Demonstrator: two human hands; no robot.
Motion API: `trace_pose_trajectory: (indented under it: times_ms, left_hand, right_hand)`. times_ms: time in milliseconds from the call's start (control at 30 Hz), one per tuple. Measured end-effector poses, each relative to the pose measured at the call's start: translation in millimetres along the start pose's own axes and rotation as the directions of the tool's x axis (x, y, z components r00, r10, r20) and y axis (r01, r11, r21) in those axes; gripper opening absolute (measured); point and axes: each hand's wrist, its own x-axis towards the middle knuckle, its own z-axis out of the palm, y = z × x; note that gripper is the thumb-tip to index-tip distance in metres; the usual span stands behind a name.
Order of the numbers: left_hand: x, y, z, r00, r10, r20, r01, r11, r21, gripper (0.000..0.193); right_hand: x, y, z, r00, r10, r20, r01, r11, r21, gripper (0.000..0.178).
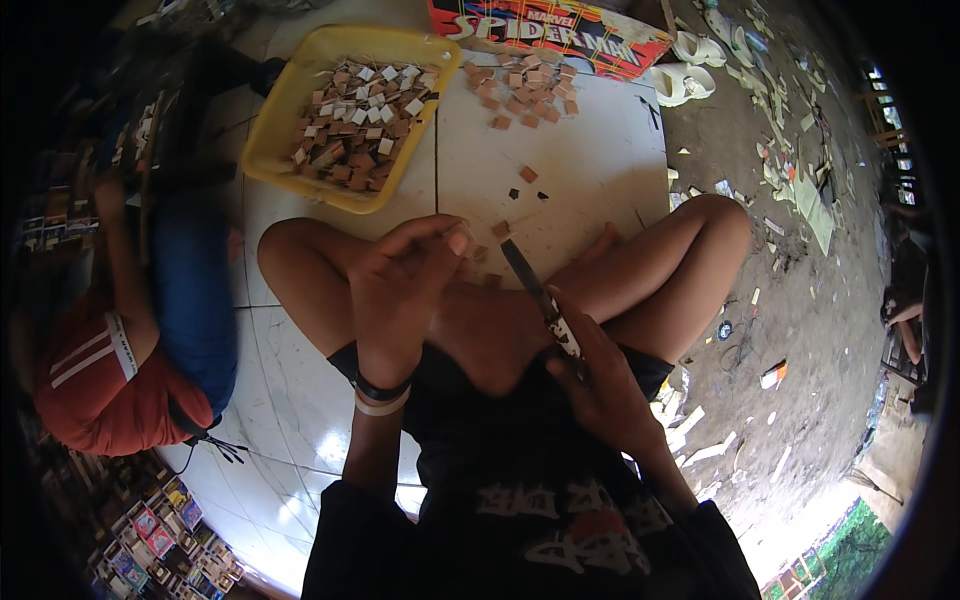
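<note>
My left hand is raised over my crossed legs, thumb and fingertips drawn close together. If they pinch anything, it is too small to make out. My right hand is wrapped around the pale, patterned handle of a flat tool with a narrow dark blade; whether it is a knife or a file I cannot tell. The blade points up and left, its tip beside a small brown square piece. A few more brown squares lie on the tiles between my hands and my feet.
Ahead on the left, a yellow basin holds many brown and white square pieces. A pile of brown squares lies beside it, near a colourful printed panel. White clogs and scraps litter the ground at right. A person in red sits at left.
</note>
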Motion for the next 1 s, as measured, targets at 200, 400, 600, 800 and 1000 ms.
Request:
trace_pose_trajectory:
  times_ms: [200,400,600,800,1000]
  left_hand:
    - [-3.1,2.1,3.6,1.000,-0.024,0.015,0.024,0.999,0.034,0.025]
    - [-4.8,-1.3,14.8,0.998,-0.059,0.037,0.062,0.995,-0.073,0.028]
    - [-11.7,-9.7,31.1,0.979,-0.202,0.006,0.196,0.939,-0.282,0.028]
    - [-16.0,-15.2,27.3,0.969,-0.243,0.048,0.247,0.945,-0.214,0.027]
    - [-13.5,-21.6,18.2,0.935,-0.207,0.287,0.283,0.924,-0.256,0.030]
  right_hand:
    - [0.9,-4.5,5.1,0.997,-0.045,-0.055,0.043,0.999,-0.025,0.059]
    - [-5.3,-7.7,2.5,0.995,0.095,-0.030,-0.093,0.994,0.062,0.054]
    - [-8.3,0.3,25.4,0.992,0.039,-0.123,-0.035,0.999,0.035,0.055]
    - [-23.2,-3.0,36.4,0.980,0.153,-0.128,-0.144,0.987,0.072,0.059]
    - [-23.5,-8.5,27.0,0.981,0.191,-0.036,-0.187,0.978,0.088,0.056]
